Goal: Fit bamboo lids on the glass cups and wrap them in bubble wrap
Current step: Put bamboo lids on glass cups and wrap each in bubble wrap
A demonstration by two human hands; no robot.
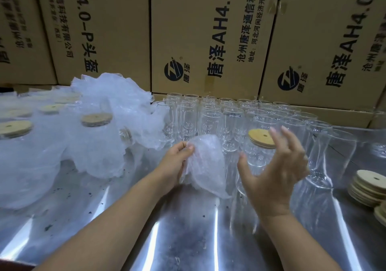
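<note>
At nine o'clock, wrapped cups [62, 145] lie heaped on the table [188, 239]. The left hand [177, 162] pinches a bubble wrap sheet [202, 166] near centre. At its three o'clock stands a lidded glass cup [258, 155]. The right hand [275, 174] is spread loose before the cup, blurred. Spare bamboo lids [369, 187] are stacked at four o'clock.

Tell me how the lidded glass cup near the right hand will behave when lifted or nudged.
The lidded glass cup looks rigid but fragile, with thin clear walls. Being tall and narrow, it would probably tip rather than slide, likely knocking the neighbouring cups. The smooth glass may be slippery, and its bamboo lid might come off if loose.
</note>
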